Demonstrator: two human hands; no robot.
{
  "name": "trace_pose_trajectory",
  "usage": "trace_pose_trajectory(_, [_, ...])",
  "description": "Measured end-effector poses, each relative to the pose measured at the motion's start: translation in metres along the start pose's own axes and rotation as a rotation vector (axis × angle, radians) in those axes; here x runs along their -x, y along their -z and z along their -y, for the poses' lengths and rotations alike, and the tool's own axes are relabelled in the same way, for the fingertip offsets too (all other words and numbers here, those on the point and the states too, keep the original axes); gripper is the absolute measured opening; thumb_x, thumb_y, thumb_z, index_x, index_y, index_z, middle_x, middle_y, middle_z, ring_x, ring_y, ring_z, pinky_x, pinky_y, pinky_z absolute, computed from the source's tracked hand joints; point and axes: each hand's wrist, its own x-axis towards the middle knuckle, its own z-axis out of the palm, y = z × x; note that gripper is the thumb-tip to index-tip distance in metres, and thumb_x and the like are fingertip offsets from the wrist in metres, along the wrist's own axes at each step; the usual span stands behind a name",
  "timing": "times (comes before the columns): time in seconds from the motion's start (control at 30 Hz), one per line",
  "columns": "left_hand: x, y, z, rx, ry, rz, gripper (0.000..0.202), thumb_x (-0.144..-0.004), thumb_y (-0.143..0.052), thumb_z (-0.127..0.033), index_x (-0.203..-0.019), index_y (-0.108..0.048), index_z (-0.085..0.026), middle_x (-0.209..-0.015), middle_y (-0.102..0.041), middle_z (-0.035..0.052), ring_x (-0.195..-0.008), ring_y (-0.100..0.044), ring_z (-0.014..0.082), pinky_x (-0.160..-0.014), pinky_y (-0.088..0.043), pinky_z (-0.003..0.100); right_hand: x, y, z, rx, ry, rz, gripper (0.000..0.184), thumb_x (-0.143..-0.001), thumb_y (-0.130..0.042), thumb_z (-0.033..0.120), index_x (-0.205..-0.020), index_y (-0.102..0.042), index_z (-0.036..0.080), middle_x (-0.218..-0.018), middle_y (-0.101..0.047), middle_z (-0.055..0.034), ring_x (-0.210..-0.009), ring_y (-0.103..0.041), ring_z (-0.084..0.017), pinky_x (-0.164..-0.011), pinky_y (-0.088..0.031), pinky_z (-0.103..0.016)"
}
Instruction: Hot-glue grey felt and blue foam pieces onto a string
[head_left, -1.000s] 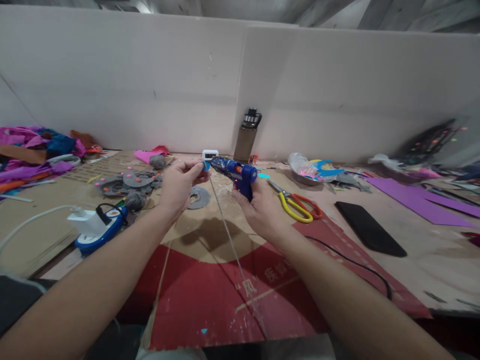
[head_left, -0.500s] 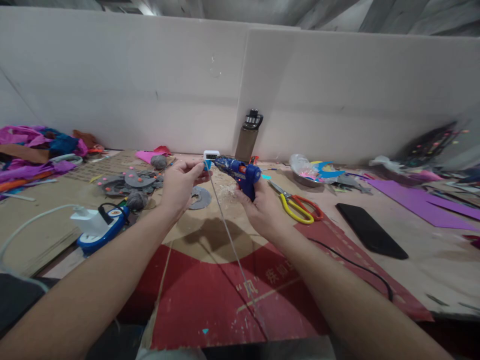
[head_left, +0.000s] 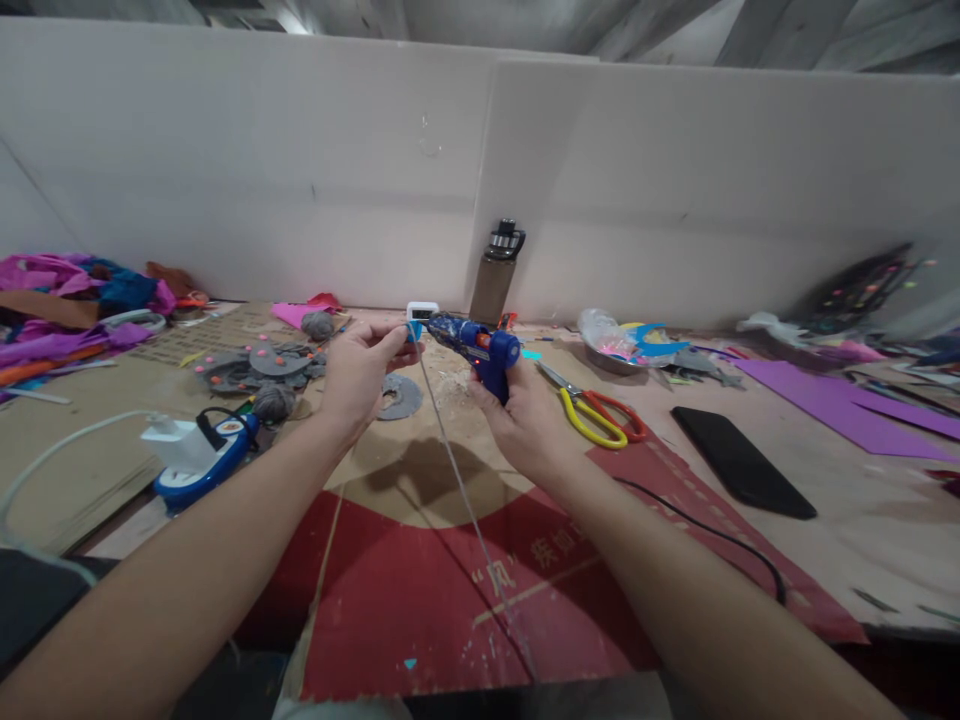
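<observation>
Between the thumb and fingers of my left hand is a small blue piece, with a long thin grey cord or stick running from it down toward me. My right hand is wrapped round the handle of a blue hot glue gun. Its nozzle points left and reaches the blue piece; whether they touch I cannot tell. Below the hands, a grey disc with a hole lies on the cardboard. Scissors with yellow and red handles rest right of my right hand.
Left are a blue power strip, grey felt-like pieces and a colourful scrap pile. A bottle stands at the back. Right are a bowl, a black phone and purple sheets. A black cable crosses the red board.
The glue gun has shifted very slightly left, its nozzle closer to the blue piece. My left hand keeps its hold in nearly the same place.
</observation>
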Motion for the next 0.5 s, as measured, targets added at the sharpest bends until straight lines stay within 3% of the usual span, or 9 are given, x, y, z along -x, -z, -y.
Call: trace_pose_trajectory(0.5, [0.0004, 0.0006, 0.0012, 0.015, -0.017, 0.019, 0.020, -0.067, -0.075, -0.027, -0.073, -0.065, -0.011, -0.068, -0.067, 0.0034, -0.064, -0.067, 0.0145, -0.065, -0.055, 0.028, -0.0001, -0.0013, -0.0009, -0.036, 0.041, -0.016, 0.025, -0.089, -0.049, 0.027, -0.112, -0.052, 0.021, -0.100, -0.065, -0.0087, -0.086, -0.061, -0.022, -0.079, -0.049, -0.040])
